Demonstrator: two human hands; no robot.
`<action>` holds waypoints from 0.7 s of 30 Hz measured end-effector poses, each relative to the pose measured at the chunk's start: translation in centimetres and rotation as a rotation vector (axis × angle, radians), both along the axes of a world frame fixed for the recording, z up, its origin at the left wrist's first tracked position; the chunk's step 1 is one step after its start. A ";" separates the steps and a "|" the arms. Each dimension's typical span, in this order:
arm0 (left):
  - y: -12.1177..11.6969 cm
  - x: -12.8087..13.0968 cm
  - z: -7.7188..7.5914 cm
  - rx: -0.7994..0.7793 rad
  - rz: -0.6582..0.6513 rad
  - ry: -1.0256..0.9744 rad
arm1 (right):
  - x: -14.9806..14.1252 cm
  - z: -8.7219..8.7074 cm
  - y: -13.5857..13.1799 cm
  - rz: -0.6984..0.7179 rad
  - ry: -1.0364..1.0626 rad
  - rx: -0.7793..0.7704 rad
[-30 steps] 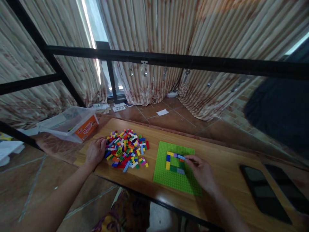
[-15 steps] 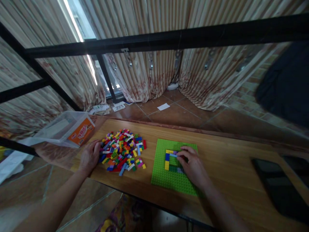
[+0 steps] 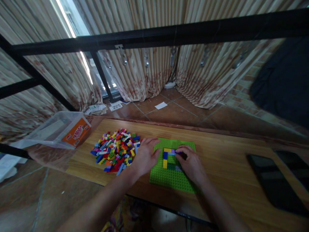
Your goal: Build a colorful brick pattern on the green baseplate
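Note:
A bright green studded baseplate [image 3: 156,177] lies on the table, bearing a rectangular outline of yellow, blue, purple and dark green toy bricks [image 3: 165,159]. At the outline's upper right corner, my right hand [image 3: 191,162] pinches a toy brick whose colour is mostly hidden by the fingers. A light blue brick [image 3: 171,154] lies just below the top row, beside those fingertips. My left hand [image 3: 146,158] hovers at the plate's left edge, thumb and fingers apart with nothing between them. To its left spreads a heap of mixed coloured bricks [image 3: 116,146], partly covered by that hand.
Beyond the heap stands a clear plastic box [image 3: 51,132] with an orange label. Two dark phone-like slabs, one nearer [image 3: 272,183] and one farther [image 3: 294,164], lie on the wooden table [image 3: 224,154] at right. A black metal rail [image 3: 145,37] crosses in front of curtains.
My left hand has moved right, from the far side of the brick heap to the baseplate's left edge. My right hand stays at the outline's upper right corner. The view has shifted slightly.

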State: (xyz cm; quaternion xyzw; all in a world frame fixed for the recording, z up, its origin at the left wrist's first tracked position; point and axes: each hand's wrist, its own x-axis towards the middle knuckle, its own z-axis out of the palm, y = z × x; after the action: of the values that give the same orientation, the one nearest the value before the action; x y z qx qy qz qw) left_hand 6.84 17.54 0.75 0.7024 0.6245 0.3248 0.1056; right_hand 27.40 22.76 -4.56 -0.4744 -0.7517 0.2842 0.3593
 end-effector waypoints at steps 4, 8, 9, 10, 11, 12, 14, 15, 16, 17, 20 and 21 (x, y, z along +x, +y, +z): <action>2.4 3.0 -1.8 -0.183 -0.020 -0.022 | 0.4 -0.1 0.1 -0.004 0.066 -0.040; 3.1 3.4 -2.5 -0.241 -0.022 -0.041 | 0.7 -0.3 0.5 -0.032 0.147 -0.091; 3.2 3.3 -2.5 -0.247 -0.023 -0.049 | 0.8 -0.3 0.6 -0.038 0.159 -0.100; 3.2 3.3 -2.6 -0.250 -0.027 -0.054 | 0.7 -0.4 0.6 -0.043 0.163 -0.102; 3.3 3.3 -2.6 -0.249 -0.031 -0.057 | 0.7 -0.4 0.6 -0.051 0.164 -0.099; 3.4 3.2 -2.6 -0.244 -0.037 -0.057 | 0.6 -0.5 0.7 -0.057 0.162 -0.093; 3.5 3.2 -2.7 -0.230 -0.051 -0.060 | 0.5 -0.5 0.7 -0.063 0.156 -0.076; 3.6 3.2 -2.8 -0.224 -0.058 -0.066 | 0.4 -0.5 0.7 -0.061 0.152 -0.072; 3.6 3.2 -2.9 -0.219 -0.063 -0.075 | 0.4 -0.5 0.6 -0.061 0.150 -0.071; 3.6 3.2 -2.9 -0.216 -0.066 -0.086 | 0.3 -0.5 0.6 -0.062 0.147 -0.073; 3.6 3.2 -3.2 -0.209 -0.060 -0.116 | 0.3 -0.6 0.7 -0.075 0.139 -0.079; 3.6 3.3 -3.3 -0.208 -0.053 -0.124 | 0.3 -0.6 0.7 -0.077 0.138 -0.080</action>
State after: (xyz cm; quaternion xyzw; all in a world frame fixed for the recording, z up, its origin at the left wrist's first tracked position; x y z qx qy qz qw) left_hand 10.09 21.14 -2.53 0.6825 0.6283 0.2982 0.2247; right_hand 27.71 23.43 -5.18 -0.4963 -0.6943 0.3321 0.4017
